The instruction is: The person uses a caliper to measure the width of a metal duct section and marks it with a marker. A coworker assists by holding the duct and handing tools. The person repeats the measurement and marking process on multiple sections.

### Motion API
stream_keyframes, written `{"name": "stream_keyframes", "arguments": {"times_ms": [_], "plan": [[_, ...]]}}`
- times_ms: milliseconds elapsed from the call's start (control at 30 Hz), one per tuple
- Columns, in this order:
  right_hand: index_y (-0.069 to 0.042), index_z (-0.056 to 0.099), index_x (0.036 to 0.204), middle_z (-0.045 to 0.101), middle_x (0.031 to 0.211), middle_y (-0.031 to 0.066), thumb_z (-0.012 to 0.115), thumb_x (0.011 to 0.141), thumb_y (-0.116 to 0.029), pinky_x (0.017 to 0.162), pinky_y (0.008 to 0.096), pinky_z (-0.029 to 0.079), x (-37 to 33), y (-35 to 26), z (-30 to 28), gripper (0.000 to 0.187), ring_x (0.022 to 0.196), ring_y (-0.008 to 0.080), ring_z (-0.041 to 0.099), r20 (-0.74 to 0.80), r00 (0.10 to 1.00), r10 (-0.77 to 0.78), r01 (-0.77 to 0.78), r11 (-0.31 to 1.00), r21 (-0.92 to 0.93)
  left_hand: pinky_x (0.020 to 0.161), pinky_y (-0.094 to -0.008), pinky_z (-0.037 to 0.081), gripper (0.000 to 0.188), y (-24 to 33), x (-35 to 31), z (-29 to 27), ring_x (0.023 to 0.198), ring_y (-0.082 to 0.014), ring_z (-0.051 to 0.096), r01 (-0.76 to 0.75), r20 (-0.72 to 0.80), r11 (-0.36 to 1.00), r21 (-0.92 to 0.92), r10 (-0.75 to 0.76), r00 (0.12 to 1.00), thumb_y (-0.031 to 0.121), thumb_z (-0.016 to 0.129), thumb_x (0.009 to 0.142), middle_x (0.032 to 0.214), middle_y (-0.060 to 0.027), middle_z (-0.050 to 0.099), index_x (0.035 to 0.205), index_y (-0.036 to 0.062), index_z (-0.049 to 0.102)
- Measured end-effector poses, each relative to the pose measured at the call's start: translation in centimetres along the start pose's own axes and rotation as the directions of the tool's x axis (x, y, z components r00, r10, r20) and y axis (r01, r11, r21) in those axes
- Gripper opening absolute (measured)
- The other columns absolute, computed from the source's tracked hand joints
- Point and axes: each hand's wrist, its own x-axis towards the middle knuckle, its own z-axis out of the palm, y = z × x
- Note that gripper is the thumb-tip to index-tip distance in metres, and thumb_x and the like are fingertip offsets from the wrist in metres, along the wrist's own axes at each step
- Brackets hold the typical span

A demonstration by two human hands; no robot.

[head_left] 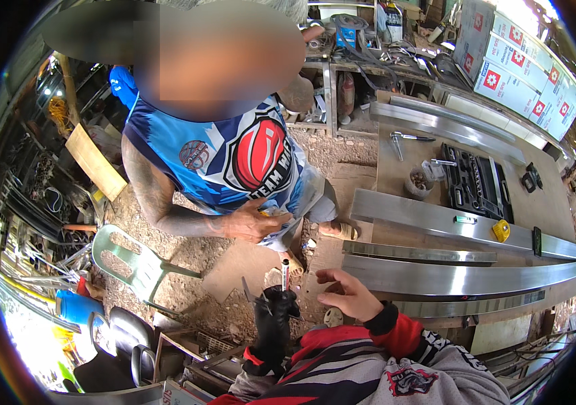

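My left hand [275, 314], in a black glove, is closed around an upright marker [286, 272] with a pale barrel and a dark end. A thin dark metal piece [247, 290] sticks out of the same grip, its kind unclear. To its right, my right hand [348, 294] is bare and holds nothing, its fingers apart and bent toward the glove. Beside that hand lie long shiny metal bars [463, 278] on a workbench [396, 158]. Facing me stands a person in a blue patterned sleeveless jersey [186, 169], one hand [254, 221] holding something small and partly yellow.
On the bench are an open socket set [477, 182], a ratchet wrench [413, 137], a yellow tape measure [501, 230] and a tub of small parts [419, 182]. A green plastic chair [136, 260] stands left on the dirt floor, near a black office chair [126, 337].
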Motion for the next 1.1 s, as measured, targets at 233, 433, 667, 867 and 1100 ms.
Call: {"name": "stream_keyframes", "arguments": {"times_ms": [233,433,667,867,1100], "plan": [[-0.001,0.051,0.133,0.058,0.118,0.005,0.074,0.088,-0.01,0.075,0.0266,0.05,1.5,1.9,-0.7,0.052,0.09,0.0114,0.061,-0.127,0.991,-0.046,0.037,0.997,-0.068,0.059,-0.0302,0.049,0.019,-1.2,-0.2,1.1,0.064,-0.0145,0.058,-0.106,0.08,0.994,-0.038,0.108,0.991,0.021,0.065,0.097,0.078,-0.0052,0.062,0.095,0.0022,0.062],[-0.001,0.049,0.127,0.054,0.111,0.0085,0.082,0.078,-0.01,0.073,0.029,0.051,6.9,2.7,-0.4,0.06,0.087,0.0135,0.058,-0.28,0.94,-0.197,0.191,0.98,-0.051,0.056,-0.0291,0.044,0.018,-0.9,0.3,2.3,0.06,-0.0128,0.053,-0.027,0.056,0.989,-0.148,0.036,0.998,0.02,0.06,0.1,0.071,-0.0027,0.055,0.096,0.0027,0.06],[-0.003,0.039,0.132,0.052,0.114,0.0099,0.084,0.076,-0.01,0.086,0.0329,0.047,12.8,3.6,2.3,0.072,0.103,0.0171,0.052,-0.384,0.921,-0.067,0.112,0.989,0.094,0.054,-0.0294,0.045,0.019,-0.6,-1.4,2.2,0.058,-0.0129,0.053,0.047,-0.042,0.992,-0.12,-0.053,0.998,0.021,0.058,0.101,0.07,-0.0031,0.055,0.095,0.0026,0.059],[-0.01,0.048,0.129,0.053,0.119,0.0059,0.079,0.084,-0.013,0.084,0.0294,0.047,14.7,5.8,3.0,0.054,0.095,0.0131,0.053,-0.525,0.805,-0.278,0.353,0.934,0.046,0.053,-0.029,0.045,0.018,-1.1,-2.7,1.0,0.058,-0.0128,0.053,0.069,-0.156,0.979,-0.192,-0.1,0.983,0.02,0.059,0.1,0.072,-0.0039,0.057,0.095,0.0027,0.059],[-0.006,0.052,0.132,0.059,0.117,0.0009,0.055,0.087,0.008,0.082,0.0268,0.047,18.6,3.7,1.5,0.048,0.098,0.0092,0.056,-0.371,0.883,-0.287,0.439,0.784,0.439,0.054,-0.0292,0.046,0.017,-0.5,-3.7,-0.4,0.058,-0.0136,0.055,0.027,-0.188,0.997,-0.074,-0.041,0.981,0.02,0.06,0.099,0.074,-0.0035,0.058,0.093,0.0037,0.061]]}}
